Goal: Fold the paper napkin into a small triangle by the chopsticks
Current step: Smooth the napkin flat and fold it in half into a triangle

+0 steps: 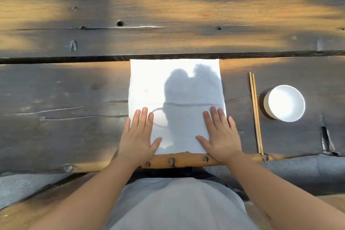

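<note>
Napkin (pixel 173 87) unfolded, unmarked; left hand (pixel 139 136), right hand (pixel 220 136) flat on it.

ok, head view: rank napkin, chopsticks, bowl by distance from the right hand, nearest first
1. Paper napkin: directly under the right hand, which lies flat on its near right corner.
2. Chopsticks: to the hand's right, lying on the table, apart from it.
3. White bowl: farthest right, beyond the chopsticks.

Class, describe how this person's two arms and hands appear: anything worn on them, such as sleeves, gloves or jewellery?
Both forearms are bare up to the frame's edge; no sleeve shows. The left hand and right hand wear no gloves, and no rings, watch or bracelet are visible. Fingernails look short and unpainted.
</note>
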